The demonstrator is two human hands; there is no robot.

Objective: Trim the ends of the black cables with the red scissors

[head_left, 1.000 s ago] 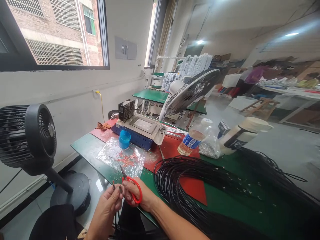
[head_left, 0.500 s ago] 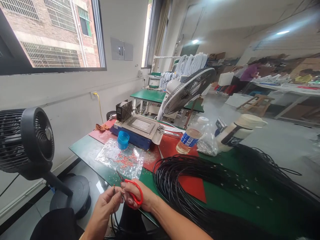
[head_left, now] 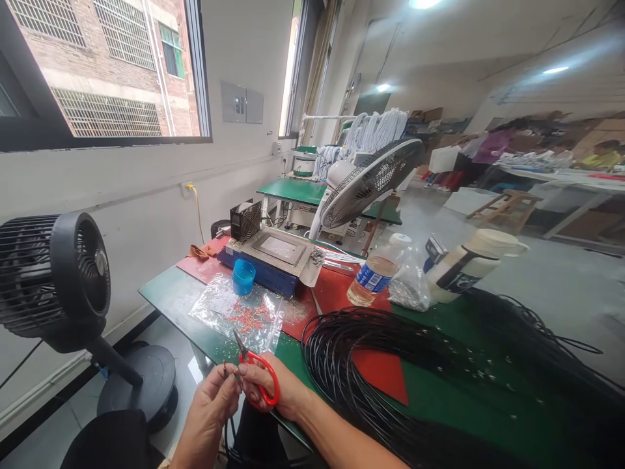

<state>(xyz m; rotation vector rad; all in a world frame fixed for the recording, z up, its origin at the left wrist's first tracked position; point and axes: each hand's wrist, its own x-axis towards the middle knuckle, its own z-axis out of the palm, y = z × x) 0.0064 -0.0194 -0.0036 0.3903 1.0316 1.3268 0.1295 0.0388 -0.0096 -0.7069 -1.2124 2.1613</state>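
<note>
My left hand (head_left: 215, 394) is closed in a pinch on the end of a black cable (head_left: 227, 433), whose length hangs down below the fingers. Small stripped wire ends seem to show at the fingertips, too fine to make out well. Right beside it, my right hand (head_left: 261, 384) grips red-handled scissors (head_left: 275, 384), blades pointing up and away. The thumb and fingertips of that hand meet the left fingertips at the wire end. Just beyond both hands lies a clear plastic bag (head_left: 209, 306) scattered with small red and orange bits (head_left: 247, 318).
A blue cup (head_left: 243, 277) stands beside a blue heating unit (head_left: 258, 270) with a small fan (head_left: 245, 221). Right of it are a bottle (head_left: 374, 277), a white jug (head_left: 471, 264) and coiled black cables (head_left: 336, 352). A black floor fan (head_left: 73, 273) stands left; people work in the background.
The view has shifted slightly, so the scene sits a little lower and further right. The scissor blades have turned slightly more upright. Both hands keep their hold close together.
</note>
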